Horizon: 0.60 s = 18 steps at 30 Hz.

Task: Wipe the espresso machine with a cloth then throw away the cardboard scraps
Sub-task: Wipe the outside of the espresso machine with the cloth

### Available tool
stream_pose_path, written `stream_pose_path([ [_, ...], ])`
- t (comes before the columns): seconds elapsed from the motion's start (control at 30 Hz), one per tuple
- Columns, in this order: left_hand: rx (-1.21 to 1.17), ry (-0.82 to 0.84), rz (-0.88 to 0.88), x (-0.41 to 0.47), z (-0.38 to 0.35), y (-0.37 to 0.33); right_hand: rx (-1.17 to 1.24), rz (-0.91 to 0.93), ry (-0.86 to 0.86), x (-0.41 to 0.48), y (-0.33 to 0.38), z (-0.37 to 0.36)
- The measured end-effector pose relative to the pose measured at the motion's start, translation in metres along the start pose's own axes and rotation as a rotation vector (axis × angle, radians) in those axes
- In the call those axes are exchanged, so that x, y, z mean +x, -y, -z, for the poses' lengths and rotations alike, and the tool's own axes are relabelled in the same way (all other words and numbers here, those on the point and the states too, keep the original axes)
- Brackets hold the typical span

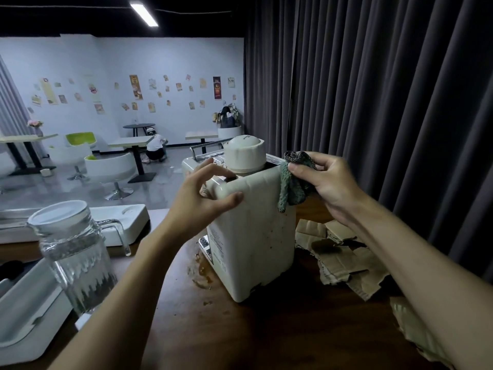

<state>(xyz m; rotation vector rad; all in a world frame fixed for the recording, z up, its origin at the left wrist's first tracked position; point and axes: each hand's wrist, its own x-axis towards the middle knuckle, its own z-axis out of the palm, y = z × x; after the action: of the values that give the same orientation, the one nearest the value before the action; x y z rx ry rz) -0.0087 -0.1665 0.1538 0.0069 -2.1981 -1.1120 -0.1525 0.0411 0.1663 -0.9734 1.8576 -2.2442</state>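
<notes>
Left hand [205,193]: grips the espresso machine [253,244] at its top left corner
Espresso machine: upright on the counter [266,340], between both hands
Cloth [292,185]: draped over its top right edge, stained face below
Right hand [329,180]: pinches the cloth
Cardboard scraps [344,259]: on counter, just right of machine

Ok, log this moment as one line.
step: wipe machine | left hand: grips espresso machine top corner | right hand: holds cloth at top edge | cardboard scraps: on table, untouched
</notes>
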Motion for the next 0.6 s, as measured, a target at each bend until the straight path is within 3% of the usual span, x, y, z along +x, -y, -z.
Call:
stream_pose_path([
  [0.43,-0.01,0.31,-0.045,0.026,0.031,0.004,-0.045,0.074,-0.11,-0.034,0.009,-0.008],
  [0.6,0.022,0.253,-0.082,0.02,0.027,0.013,-0.381,0.229,-0.2,-0.038,0.006,-0.012],
])
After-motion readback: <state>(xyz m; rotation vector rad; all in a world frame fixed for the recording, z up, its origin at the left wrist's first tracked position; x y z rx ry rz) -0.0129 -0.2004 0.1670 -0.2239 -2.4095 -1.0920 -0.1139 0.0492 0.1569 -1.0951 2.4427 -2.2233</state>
